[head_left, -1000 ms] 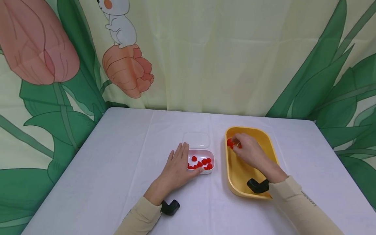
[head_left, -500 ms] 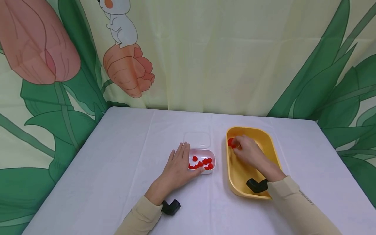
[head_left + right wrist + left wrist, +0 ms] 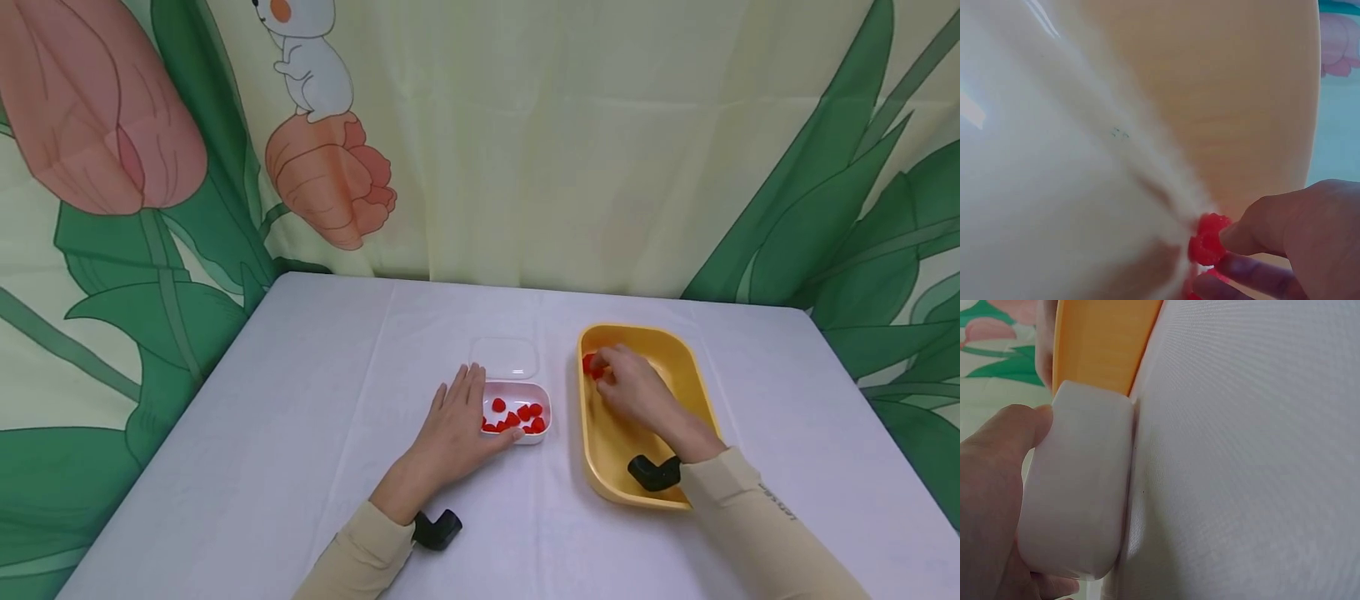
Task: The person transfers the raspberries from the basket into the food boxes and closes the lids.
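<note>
My left hand point(image 3: 452, 437) rests against a small white box point(image 3: 516, 386), fingers straight along its left end and thumb on the near rim. Several red raspberries point(image 3: 512, 417) lie inside the box. In the left wrist view the thumb point(image 3: 1038, 425) touches the white box point(image 3: 1079, 481) at its rim. My right hand point(image 3: 637, 392) reaches into the far left corner of a yellow tray point(image 3: 611, 454). Between its thumb and fingers it pinches a raspberry point(image 3: 1209, 240), clearest in the right wrist view. Other raspberries beside it are partly hidden by the fingers.
A clear plastic lid point(image 3: 504, 358) lies flat just behind the white box. White cloth covers the table point(image 3: 285, 417). A curtain point(image 3: 525, 150) printed with flowers hangs behind the table's far edge. Black wrist-camera mounts point(image 3: 437, 530) stick out by both wrists.
The right hand stays in the tray's far left corner; its fingers shift slightly among the raspberries there. The left hand and white box hold their place.
</note>
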Motion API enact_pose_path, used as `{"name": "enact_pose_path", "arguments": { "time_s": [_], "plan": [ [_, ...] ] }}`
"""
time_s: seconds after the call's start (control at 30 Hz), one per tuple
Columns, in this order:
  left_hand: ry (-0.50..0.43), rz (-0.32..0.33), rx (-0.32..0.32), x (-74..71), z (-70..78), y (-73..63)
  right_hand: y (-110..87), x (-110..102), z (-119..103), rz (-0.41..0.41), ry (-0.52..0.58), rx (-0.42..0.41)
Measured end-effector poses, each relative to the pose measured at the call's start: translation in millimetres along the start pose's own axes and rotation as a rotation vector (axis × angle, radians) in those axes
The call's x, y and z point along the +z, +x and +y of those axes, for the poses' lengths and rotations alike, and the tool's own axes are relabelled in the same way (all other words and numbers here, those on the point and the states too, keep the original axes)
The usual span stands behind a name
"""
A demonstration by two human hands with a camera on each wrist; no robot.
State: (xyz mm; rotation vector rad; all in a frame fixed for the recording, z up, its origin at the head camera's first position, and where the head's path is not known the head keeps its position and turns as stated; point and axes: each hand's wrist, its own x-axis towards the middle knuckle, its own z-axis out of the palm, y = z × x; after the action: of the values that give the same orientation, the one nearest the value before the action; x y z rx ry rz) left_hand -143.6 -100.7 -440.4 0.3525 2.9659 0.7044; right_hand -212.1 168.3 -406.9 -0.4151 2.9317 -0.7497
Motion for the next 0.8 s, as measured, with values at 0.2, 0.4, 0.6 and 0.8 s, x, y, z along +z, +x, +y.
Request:
{"name": "enact_pose_path", "arguments": {
  "time_s": [0.2, 0.4, 0.6, 0.8],
  "plan": [
    [0.006, 0.007, 0.006, 0.0, 0.1, 0.4, 0.5, -0.4, -0.7, -0.004, 0.000, -0.001],
    [0.003, 0.002, 0.001, 0.5, -0.1, 0.7, 2.1, 2.4, 0.8, -0.007, 0.010, -0.006],
    [0.010, 0.002, 0.004, 1.2, -0.2, 0.7, 1.3, 6.2, 1.7, 0.000, 0.008, -0.014],
    [0.004, 0.003, 0.000, 1.1, -0.3, 0.7, 2.7, 7.1, 0.8, 0.004, 0.011, -0.025]
  ]
}}
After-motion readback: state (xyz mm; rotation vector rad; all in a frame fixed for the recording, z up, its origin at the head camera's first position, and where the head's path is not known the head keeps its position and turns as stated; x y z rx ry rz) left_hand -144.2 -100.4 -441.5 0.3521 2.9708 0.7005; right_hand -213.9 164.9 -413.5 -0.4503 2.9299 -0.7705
